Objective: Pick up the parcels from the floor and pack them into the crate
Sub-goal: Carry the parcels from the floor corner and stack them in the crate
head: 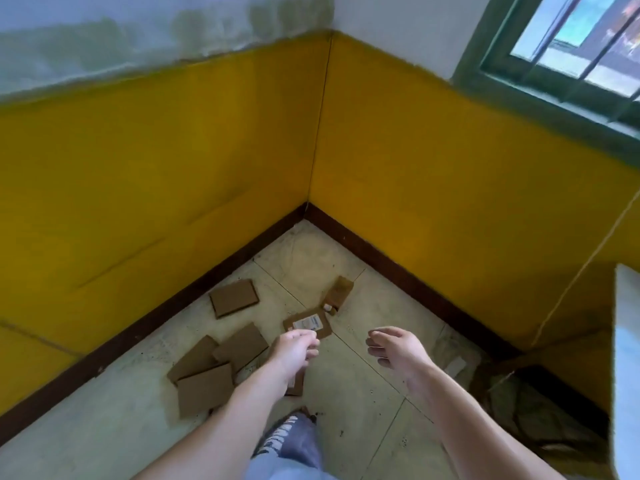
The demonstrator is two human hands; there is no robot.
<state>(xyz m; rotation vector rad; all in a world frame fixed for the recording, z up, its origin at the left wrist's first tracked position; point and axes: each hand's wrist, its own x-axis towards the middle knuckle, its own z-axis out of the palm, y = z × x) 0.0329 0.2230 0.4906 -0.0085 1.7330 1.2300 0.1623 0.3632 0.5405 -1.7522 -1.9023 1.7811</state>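
Several flat brown cardboard parcels lie on the tiled floor in a room corner. One parcel (234, 298) sits near the left wall. A small box (340, 292) lies farther back, and a labelled parcel (311, 322) is beside it. Three overlapping parcels (216, 365) lie closer to me. Another parcel (296, 384) is mostly hidden under my left forearm. My left hand (294, 349) hovers above the floor with fingers loosely curled, holding nothing. My right hand (394, 348) is held out, fingers apart and empty. No crate is in view.
Yellow walls with a dark skirting board (194, 296) enclose the corner. A dark heap with clear plastic (519, 403) lies at the right. A pale surface edge (627, 358) stands at the far right. A window (571, 46) is above. My shoe (291, 441) is at the bottom.
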